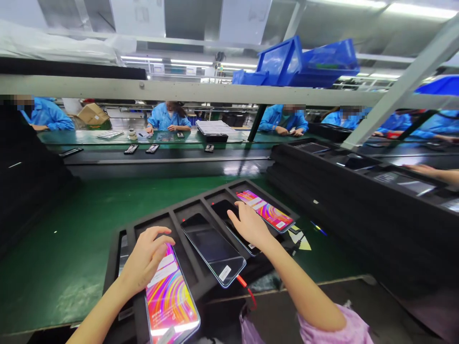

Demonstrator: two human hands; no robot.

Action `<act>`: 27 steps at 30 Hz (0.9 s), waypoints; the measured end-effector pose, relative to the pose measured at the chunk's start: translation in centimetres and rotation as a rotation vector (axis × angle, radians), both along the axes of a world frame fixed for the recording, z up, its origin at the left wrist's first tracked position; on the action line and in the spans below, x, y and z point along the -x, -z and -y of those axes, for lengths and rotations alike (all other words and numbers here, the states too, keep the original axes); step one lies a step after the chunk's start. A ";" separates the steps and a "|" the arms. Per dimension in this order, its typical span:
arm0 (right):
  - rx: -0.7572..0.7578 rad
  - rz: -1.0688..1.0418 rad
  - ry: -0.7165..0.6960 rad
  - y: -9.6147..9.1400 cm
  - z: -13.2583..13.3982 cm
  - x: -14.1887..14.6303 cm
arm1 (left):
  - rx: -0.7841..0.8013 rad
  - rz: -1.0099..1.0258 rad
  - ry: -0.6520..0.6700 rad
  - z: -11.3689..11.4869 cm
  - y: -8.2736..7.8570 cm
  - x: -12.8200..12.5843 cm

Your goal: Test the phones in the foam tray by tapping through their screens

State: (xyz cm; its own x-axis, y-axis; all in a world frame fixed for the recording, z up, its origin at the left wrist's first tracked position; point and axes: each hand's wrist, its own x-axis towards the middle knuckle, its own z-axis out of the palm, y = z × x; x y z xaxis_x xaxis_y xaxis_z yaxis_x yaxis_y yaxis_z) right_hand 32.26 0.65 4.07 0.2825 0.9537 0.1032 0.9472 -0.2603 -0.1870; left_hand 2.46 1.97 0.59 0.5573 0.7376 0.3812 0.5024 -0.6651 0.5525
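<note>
A smartphone (175,301) with a bright swirl on its screen lies at the left, its lower end jutting past the black foam tray (204,197). My left hand (147,258) covers its upper left part, with curled fingers around the top end. Over a dark-screened smartphone (238,234) is my right hand (249,222), thumb and fingers apart; whether the fingertips touch the glass is unclear. Between the hands sits another dark smartphone (215,251) with a white label and a red cable (247,289) at its lower end. A lit smartphone (265,210) rests in the far right slot.
Green worktop (79,224) surrounds the tray. Stacked black trays (340,215) rise at the right, and a dark stack (28,162) at the left. Blue bins (301,62) sit on the overhead shelf. Beyond a conveyor (172,155) carrying several phone parts, people in blue work.
</note>
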 end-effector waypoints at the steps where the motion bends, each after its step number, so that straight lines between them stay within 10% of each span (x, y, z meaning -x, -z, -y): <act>1: -0.001 0.000 -0.005 -0.2 0.3 0.1 | -0.016 0.001 -0.004 0.0 0.2 0.1; 10: 0.087 -0.026 -0.342 -1.8 4.1 6.8 | -0.035 0.007 -0.019 0.1 0.3 0.3; 27: 0.122 -0.172 -0.310 -2.0 3.7 7.2 | 0.099 0.156 -0.096 1.8 -1.3 1.1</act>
State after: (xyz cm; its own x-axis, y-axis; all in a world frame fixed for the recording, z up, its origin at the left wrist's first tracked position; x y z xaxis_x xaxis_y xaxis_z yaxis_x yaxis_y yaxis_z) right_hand 25.09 -3.04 6.09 -0.0183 0.9990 -0.0408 0.9421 0.0036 -0.3352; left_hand 1.37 0.16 1.88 0.4224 0.8226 0.3807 0.4641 -0.5571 0.6886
